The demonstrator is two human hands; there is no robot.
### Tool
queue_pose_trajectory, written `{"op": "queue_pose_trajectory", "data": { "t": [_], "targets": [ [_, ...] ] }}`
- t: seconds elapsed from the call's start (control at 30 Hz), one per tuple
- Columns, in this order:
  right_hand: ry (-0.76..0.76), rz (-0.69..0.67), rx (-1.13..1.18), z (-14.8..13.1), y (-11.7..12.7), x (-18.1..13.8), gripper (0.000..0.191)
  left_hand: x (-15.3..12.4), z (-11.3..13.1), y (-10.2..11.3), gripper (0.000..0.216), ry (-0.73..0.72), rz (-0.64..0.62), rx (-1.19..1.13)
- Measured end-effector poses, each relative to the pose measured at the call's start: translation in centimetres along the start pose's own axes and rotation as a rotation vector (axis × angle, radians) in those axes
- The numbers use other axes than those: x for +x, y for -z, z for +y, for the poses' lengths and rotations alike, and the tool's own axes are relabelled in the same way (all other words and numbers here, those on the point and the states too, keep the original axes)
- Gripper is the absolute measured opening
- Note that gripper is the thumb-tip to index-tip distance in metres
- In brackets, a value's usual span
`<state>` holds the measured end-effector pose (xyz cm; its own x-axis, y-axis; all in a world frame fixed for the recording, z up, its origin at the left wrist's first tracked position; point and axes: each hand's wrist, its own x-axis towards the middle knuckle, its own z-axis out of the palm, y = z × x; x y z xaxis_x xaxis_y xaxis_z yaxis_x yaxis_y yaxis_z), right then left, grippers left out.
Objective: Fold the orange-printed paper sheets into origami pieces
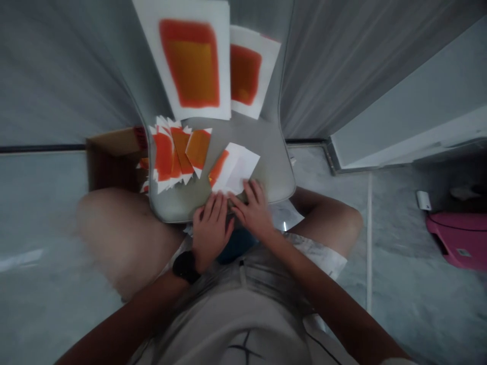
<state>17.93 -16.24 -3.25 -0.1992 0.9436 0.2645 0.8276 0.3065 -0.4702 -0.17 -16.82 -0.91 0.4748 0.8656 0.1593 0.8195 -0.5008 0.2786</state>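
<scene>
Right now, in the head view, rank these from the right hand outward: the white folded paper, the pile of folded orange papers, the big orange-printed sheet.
1. white folded paper: touching the right hand at its fingertips, at the near edge of the seat.
2. pile of folded orange papers: off to the left, mid-seat.
3. big orange-printed sheet: farthest, at the seat's far end.

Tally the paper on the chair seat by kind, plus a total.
Flat sheets with orange print: 2 showing
Pile of folded pieces: 1 (pieces overlap too much to count)
Folded piece under left hand and right hand: 1
Total: 4, counting the pile as one
</scene>
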Motion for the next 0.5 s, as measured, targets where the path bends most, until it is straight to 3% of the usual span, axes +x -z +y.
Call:
{"op": "queue_pose_trajectory", "data": {
  "t": [0.27,0.5],
  "targets": [
    [-0.101,0.118,-0.06,1.1,-0.4,-0.8,0.045,0.0,0.1,0.1,0.067,0.003,-0.001,-0.002],
    [-0.112,0.103,-0.03,1.5,-0.6,-1.5,0.047,-0.1,-0.1,-0.3,0.066,-0.002,-0.006,0.005]
  ]
}}
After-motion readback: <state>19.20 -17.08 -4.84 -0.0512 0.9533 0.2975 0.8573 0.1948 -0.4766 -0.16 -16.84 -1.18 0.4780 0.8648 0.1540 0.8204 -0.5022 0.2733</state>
